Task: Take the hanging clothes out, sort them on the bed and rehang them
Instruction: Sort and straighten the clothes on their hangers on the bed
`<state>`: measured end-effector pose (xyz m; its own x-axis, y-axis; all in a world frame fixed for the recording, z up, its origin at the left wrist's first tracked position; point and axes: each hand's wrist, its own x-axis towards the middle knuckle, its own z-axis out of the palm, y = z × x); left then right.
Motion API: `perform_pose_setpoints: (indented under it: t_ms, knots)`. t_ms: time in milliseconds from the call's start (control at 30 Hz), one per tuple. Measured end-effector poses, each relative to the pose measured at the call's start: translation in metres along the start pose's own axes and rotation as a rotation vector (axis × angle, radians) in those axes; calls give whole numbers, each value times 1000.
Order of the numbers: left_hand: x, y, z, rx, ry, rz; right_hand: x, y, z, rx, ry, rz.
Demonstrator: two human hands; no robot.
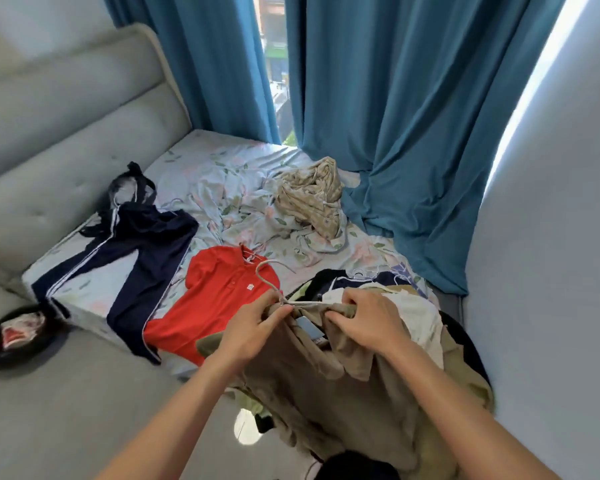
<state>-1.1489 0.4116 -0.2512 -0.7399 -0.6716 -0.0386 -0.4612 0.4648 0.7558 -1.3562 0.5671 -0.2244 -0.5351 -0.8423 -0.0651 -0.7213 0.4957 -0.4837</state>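
Fingers [278, 311] of the left hand [253, 327] pinch the tan shirt [326, 375] right at the neck of the wire hanger [274, 282], while the right hand [368, 320] bunches the collar on the other side. Looks like the sorting step: pulling the hanger out of this one. Next you'd need to slide the wire free without snagging, then lay it on the bed [215, 174] beside the red polo [219, 299] and navy tracksuit [142, 244]. More clothes are piled under the hands.

Bare sheet [201, 161] lies open between navy trousers [136, 254] and crumpled blanket [312, 195].
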Motion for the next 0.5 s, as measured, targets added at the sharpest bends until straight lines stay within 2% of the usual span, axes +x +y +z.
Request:
perform_pose_setpoints:
  t_ms: [233, 400, 500]
  knots:
    - [-147, -28, -110, -38, 282, -78, -43, -175, 38, 133, -119, -485]
    - [-231, -45, -168, -21, 434, -140, -68, -252, 69, 211, -181, -693]
    - [-279, -55, -197, 83, 498, -206, -82, -289, 82, 264, -212, -807]
